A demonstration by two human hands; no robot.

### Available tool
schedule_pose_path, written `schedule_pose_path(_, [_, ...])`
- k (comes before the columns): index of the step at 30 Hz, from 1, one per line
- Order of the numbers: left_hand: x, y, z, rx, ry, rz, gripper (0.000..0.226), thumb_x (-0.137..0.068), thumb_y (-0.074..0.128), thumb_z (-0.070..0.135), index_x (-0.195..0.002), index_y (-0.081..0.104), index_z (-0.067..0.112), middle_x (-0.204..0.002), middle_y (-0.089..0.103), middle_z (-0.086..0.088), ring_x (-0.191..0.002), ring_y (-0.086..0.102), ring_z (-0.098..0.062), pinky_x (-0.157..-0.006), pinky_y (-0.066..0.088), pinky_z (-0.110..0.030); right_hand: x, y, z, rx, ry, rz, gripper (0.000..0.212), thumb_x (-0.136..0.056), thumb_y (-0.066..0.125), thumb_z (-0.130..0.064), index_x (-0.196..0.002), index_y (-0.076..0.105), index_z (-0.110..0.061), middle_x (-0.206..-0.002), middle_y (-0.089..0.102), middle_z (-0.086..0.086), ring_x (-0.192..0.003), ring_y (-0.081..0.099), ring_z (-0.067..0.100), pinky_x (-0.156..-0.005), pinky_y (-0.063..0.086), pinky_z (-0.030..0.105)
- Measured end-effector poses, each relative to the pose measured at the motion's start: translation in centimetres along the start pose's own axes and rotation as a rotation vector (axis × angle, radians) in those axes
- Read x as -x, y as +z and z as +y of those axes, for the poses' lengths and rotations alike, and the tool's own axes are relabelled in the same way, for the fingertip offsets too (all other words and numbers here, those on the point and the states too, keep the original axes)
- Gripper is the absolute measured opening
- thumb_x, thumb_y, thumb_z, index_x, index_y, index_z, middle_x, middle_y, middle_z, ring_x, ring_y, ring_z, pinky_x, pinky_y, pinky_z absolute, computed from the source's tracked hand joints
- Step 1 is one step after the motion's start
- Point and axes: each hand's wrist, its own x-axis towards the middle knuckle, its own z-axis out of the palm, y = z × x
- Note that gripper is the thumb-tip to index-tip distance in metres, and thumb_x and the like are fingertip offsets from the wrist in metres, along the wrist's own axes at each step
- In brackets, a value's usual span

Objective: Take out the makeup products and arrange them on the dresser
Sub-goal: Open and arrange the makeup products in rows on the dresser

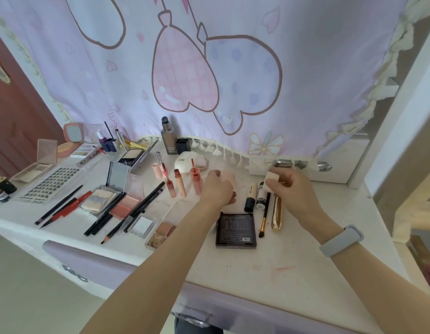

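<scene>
The left hand (217,189) is curling its fingers round a pale pink, blurred sponge-like object (229,180) near the centre of the white counter (293,261), with lip glosses (179,183) lying just at its nine o'clock. The right hand (289,189) is pinching a small white makeup sponge (270,180) between thumb and fingertips, holding it above the counter at about one o'clock from the middle; a grey wristband (341,241) is sitting on that wrist.

Directly below the hands, at six o'clock from them, a dark square compact (235,229) is lying face down. Just to its three o'clock a small brush (264,216), a gold tube (276,213) and two short concealer tubes (255,196) are lying side by side, close together.

Toward nine o'clock the counter is carrying a spread of makeup: dark pencils (127,213), a red liner pen (69,208), an open blush palette (123,204), a glitter eyeshadow palette (161,233), and a sheet of false lashes (51,184). At the far ten o'clock edge open powder compacts (69,143) are standing with lids raised.

At twelve o'clock a grey foundation bottle (168,138) is standing upright against a lilac curtain (209,68) printed with heart balloons, with a white shell-shaped case (190,162) lying just in front of it.
</scene>
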Motion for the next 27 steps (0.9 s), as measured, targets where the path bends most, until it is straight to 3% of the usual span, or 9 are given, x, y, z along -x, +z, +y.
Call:
schedule_pose_path(3, [-0.6,-0.2,0.0,-0.409,0.128,-0.002,0.049,-0.093,0.036,0.008,-0.141,0.027,0.007,-0.128,0.048,-0.016,-0.101,0.054,-0.026,-0.079,0.045,-0.03,-0.1,0.1,0.2,0.093,-0.003,-0.048,0.036,-0.086,0.06,-0.011,-0.121,0.057,-0.018,-0.103,0.058,-0.003,-0.088,0.054,0.01,-0.082,0.04,0.023])
schedule_pose_path(6, [-0.5,-1.0,-0.2,-0.769,0.3,0.021,0.039,-0.096,0.037,0.019,-0.133,0.037,0.005,-0.124,0.052,-0.013,-0.106,0.05,-0.027,-0.08,0.033,-0.027,-0.2,0.1,0.1,0.164,-0.045,-0.068,0.037,-0.086,0.057,-0.009,-0.122,0.056,-0.019,-0.109,0.054,-0.003,-0.09,0.053,0.008,-0.077,0.037,0.018])
schedule_pose_path(8, [-0.2,-1.3,-0.3,-0.911,0.336,0.017,0.036,-0.097,0.036,0.025,-0.126,0.044,0.005,-0.121,0.055,-0.014,-0.102,0.05,-0.026,-0.082,0.037,-0.031,-0.5,0.1,-0.3,0.18,-0.075,-0.07,0.038,-0.085,0.058,-0.009,-0.122,0.057,-0.018,-0.109,0.053,-0.003,-0.089,0.053,0.007,-0.076,0.037,0.016])
schedule_pose_path(12, [0.4,-1.6,-0.9,-1.12,0.467,0.047,0.04,-0.096,0.043,0.021,-0.134,0.041,0.011,-0.144,0.032,-0.013,-0.127,0.037,-0.031,-0.097,0.036,-0.039,-1.2,0.9,-1.2,0.219,-0.169,-0.109,0.03,-0.084,0.059,-0.008,-0.112,0.061,-0.019,-0.106,0.054,-0.006,-0.081,0.053,-0.003,-0.067,0.037,0.003])
schedule_pose_path(15, [0.2,-1.8,-1.2,-1.327,0.623,-0.029,0.029,-0.094,0.043,0.015,-0.122,0.052,0.01,-0.132,0.045,-0.009,-0.123,0.039,-0.03,-0.098,0.035,-0.041,-1.7,2.0,-1.3,0.293,-0.177,-0.163,0.021,-0.086,0.059,-0.012,-0.105,0.063,-0.02,-0.114,0.047,-0.004,-0.085,0.053,0.006,-0.068,0.035,-0.002])
schedule_pose_path(17, [-0.2,-1.9,-1.2,-1.374,0.62,-0.092,0.017,-0.092,0.044,0.01,-0.102,0.057,0.007,-0.115,0.052,-0.007,-0.11,0.047,-0.027,-0.083,0.038,-0.035,-2.1,2.8,-1.1,0.38,-0.169,-0.207,0.024,-0.086,0.059,-0.014,-0.11,0.061,-0.021,-0.115,0.044,-0.003,-0.092,0.054,0.012,-0.079,0.041,0.012])
schedule_pose_path(20, [-0.6,-2.2,-0.9,-1.343,0.629,-0.127,0.015,-0.093,0.043,0.012,-0.095,0.057,0.006,-0.108,0.053,-0.007,-0.102,0.053,-0.026,-0.072,0.042,-0.034,-2.4,3.6,-0.7,0.5,-0.189,-0.253,0.03,-0.086,0.058,-0.015,-0.116,0.058,-0.019,-0.108,0.048,-0.001,-0.108,0.05,0.02,-0.096,0.041,0.037])
schedule_pose_path(24, [-1.1,-2.5,-0.6,-1.289,0.607,-0.211,0.021,-0.096,0.039,0.018,-0.094,0.054,0.003,-0.111,0.051,-0.009,-0.103,0.053,-0.027,-0.083,0.046,-0.041,-3.0,4.4,-0.1,0.759,-0.289,-0.183,0.033,-0.088,0.057,-0.026,-0.12,0.057,-0.024,-0.117,0.051,0.0,-0.112,0.047,0.02,-0.101,0.023,0.037])
schedule_pose_path(27, [-1.4,-2.6,-0.7,-1.28,0.607,-0.239,0.021,-0.096,0.037,0.016,-0.098,0.053,0.002,-0.116,0.05,-0.01,-0.105,0.052,-0.028,-0.083,0.044,-0.04,-3.4,4.6,0.3,0.88,-0.342,-0.157,0.03,-0.089,0.053,-0.029,-0.119,0.057,-0.024,-0.12,0.057,-0.003,-0.114,0.047,0.017,-0.098,0.023,0.034])
